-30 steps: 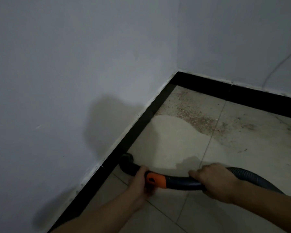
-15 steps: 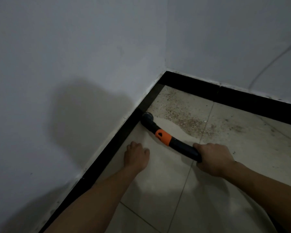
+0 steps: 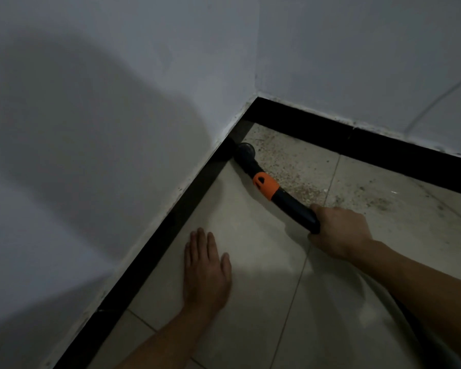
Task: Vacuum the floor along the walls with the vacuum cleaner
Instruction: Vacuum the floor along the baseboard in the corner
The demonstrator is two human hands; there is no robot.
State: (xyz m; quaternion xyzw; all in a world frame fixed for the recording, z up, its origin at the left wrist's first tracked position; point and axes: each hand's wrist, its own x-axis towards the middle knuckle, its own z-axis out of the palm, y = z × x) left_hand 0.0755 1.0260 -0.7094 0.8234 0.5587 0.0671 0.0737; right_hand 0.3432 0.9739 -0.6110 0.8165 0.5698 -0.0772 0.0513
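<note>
The vacuum cleaner's black tube with an orange collar (image 3: 265,185) lies low over the tiled floor (image 3: 250,262). Its round nozzle end (image 3: 245,151) touches the floor beside the left black skirting (image 3: 171,225), close to the room corner. My right hand (image 3: 339,230) grips the rear end of the tube. The grey hose (image 3: 421,334) runs back under my right forearm. My left hand (image 3: 206,270) lies flat on the tile with fingers straight, near the left skirting, apart from the tube.
Two pale walls meet at the corner (image 3: 256,94), each edged with black skirting. Brownish dirt specks (image 3: 290,161) cover the tiles near the corner and along the far skirting (image 3: 383,147). A thin cable (image 3: 437,99) runs down the right wall.
My left hand let go of the tube and now rests flat on the floor. The nozzle has moved forward along the left skirting toward the corner, pushed by my right hand.
</note>
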